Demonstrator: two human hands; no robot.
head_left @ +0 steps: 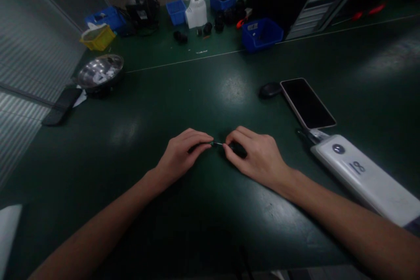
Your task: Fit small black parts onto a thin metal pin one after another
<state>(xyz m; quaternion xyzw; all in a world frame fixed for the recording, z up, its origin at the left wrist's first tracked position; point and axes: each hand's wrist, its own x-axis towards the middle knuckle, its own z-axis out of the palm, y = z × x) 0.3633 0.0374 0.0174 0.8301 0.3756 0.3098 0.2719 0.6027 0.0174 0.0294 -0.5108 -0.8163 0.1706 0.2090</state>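
Note:
Above the green tabletop, my left hand pinches a tiny dark piece with a green tint between thumb and fingers. It looks like a small electronic part, though it is too small to name. A thin pale rod or wire runs from that piece to the fingertips of my right hand, which are closed on it. Something dark shows inside the curl of the right hand; I cannot tell whether it is a handle or shadow. The two hands face each other, a short gap apart.
Right of my hands lie a phone, a black mouse-shaped object and a white device marked 18. A metal bowl stands at left. Behind are a yellow bin, a blue bin and a white housing.

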